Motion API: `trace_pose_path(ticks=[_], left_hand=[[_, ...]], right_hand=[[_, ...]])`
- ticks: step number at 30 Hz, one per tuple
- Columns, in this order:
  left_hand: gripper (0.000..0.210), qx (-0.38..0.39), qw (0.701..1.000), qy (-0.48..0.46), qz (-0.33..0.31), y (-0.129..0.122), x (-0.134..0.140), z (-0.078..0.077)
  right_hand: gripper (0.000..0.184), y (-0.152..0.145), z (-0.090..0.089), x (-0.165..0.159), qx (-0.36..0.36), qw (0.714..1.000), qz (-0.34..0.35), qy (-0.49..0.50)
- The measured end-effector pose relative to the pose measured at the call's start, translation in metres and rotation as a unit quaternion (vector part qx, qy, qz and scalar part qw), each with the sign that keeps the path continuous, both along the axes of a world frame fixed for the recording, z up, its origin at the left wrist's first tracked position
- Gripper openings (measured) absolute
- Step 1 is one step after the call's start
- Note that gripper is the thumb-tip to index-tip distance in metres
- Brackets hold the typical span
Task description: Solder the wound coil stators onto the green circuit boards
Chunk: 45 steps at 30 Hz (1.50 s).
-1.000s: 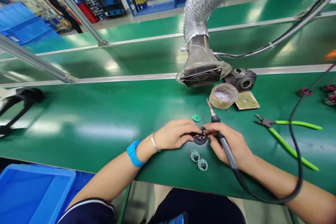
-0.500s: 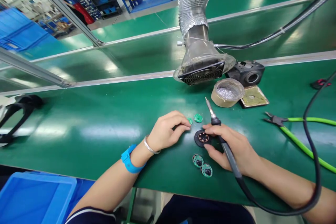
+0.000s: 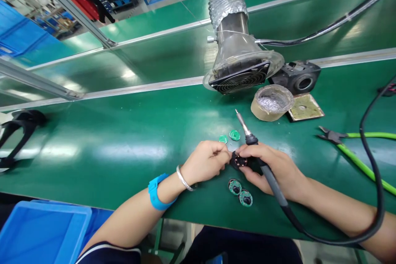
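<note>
A soldering iron (image 3: 270,178) lies across my right hand (image 3: 275,169), its bare tip up and to the left. Between that hand's thumb and fingers is a black round part with a ring of copper coils (image 3: 240,161). My left hand (image 3: 208,161) is closed, its fingertips pinched at the left edge of this part. Just beyond the hands lie two small green circuit boards, a left one (image 3: 223,138) and a right one (image 3: 234,135). Nearer me are two round boards with dark centres, one (image 3: 234,187) touching the other (image 3: 245,198).
A fume extractor hood (image 3: 243,76) hangs above the bench. Behind my right hand stand a tub of metal shavings (image 3: 271,103), a dark iron stand (image 3: 297,77) and a sponge tray (image 3: 306,107). Green-handled cutters (image 3: 335,136) lie to the right. A blue bin (image 3: 46,231) sits lower left.
My left hand has moved right and toward me, from beside the green boards to the coil part's edge, and its fingers have closed. The coil part is now more tilted. The view has shifted slightly.
</note>
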<state>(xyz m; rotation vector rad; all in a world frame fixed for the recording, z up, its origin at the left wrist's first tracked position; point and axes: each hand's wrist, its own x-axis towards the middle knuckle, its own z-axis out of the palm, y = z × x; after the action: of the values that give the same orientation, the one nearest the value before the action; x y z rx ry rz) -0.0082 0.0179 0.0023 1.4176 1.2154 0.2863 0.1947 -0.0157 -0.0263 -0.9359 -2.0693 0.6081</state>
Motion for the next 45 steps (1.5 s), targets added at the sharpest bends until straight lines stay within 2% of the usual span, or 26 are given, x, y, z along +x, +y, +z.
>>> trace_pose_path(ticks=[3, 5, 8, 13, 15, 18, 20, 23, 25, 28, 31, 33, 37, 41, 45], left_hand=[[0.020, -0.024, 0.998, -0.019, 0.050, 0.005, -0.005, 0.000], [0.020, 0.022, 0.998, -0.027, 0.057, 0.005, -0.007, 0.001], [0.006, 0.133, 0.991, -0.012, 0.002, 0.002, -0.008, 0.003], [0.029, 0.251, 0.962, 0.033, -0.101, -0.007, -0.006, 0.006], [0.030, 0.267, 0.955, 0.037, -0.119, -0.009, -0.005, 0.006], [0.034, 0.312, 0.943, 0.020, -0.114, -0.011, -0.003, 0.004], [0.030, 0.379, 0.918, -0.005, -0.114, -0.013, -0.001, 0.000], [0.013, 0.494, 0.859, -0.013, -0.138, -0.014, 0.003, -0.010], [0.018, 0.543, 0.828, -0.002, -0.141, -0.012, 0.005, -0.018], [0.021, 0.559, 0.818, -0.003, -0.133, -0.010, 0.006, -0.024], [0.014, 0.541, 0.831, 0.012, -0.126, -0.012, 0.007, -0.021], [0.014, 0.523, 0.841, 0.033, -0.132, -0.013, 0.009, -0.015], [0.008, 0.515, 0.842, 0.058, -0.151, -0.012, 0.011, -0.007], [0.008, 0.511, 0.846, 0.058, -0.142, -0.013, 0.012, -0.008], [0.011, 0.531, 0.830, 0.077, -0.151, -0.016, 0.010, -0.009]], right_hand=[[0.032, 0.000, 0.003, 0.003, -0.012, 1.000, 0.004, -0.008], [0.034, 0.000, 0.005, 0.005, -0.016, 1.000, 0.008, -0.013], [0.037, 0.000, 0.006, 0.007, -0.016, 1.000, 0.008, -0.016], [0.037, -0.001, 0.004, 0.007, -0.011, 1.000, 0.001, -0.014], [0.037, -0.001, 0.002, 0.006, -0.017, 1.000, 0.004, -0.013], [0.037, -0.002, 0.000, 0.007, -0.022, 1.000, 0.004, -0.013], [0.038, -0.004, -0.001, 0.008, -0.015, 1.000, -0.002, -0.019], [0.035, -0.005, -0.006, 0.009, 0.007, 0.999, -0.015, -0.031], [0.034, -0.002, -0.011, 0.009, 0.031, 0.999, -0.014, -0.033], [0.035, 0.003, -0.018, 0.007, 0.075, 0.997, -0.017, -0.031], [0.035, 0.004, -0.018, 0.007, 0.090, 0.995, -0.014, -0.028], [0.035, 0.003, -0.017, 0.007, 0.088, 0.996, -0.015, -0.029], [0.034, 0.002, -0.016, 0.008, 0.080, 0.996, -0.023, -0.031], [0.034, 0.002, -0.018, 0.007, 0.083, 0.996, -0.019, -0.028], [0.032, 0.000, -0.022, 0.004, 0.072, 0.997, -0.036, -0.021]])
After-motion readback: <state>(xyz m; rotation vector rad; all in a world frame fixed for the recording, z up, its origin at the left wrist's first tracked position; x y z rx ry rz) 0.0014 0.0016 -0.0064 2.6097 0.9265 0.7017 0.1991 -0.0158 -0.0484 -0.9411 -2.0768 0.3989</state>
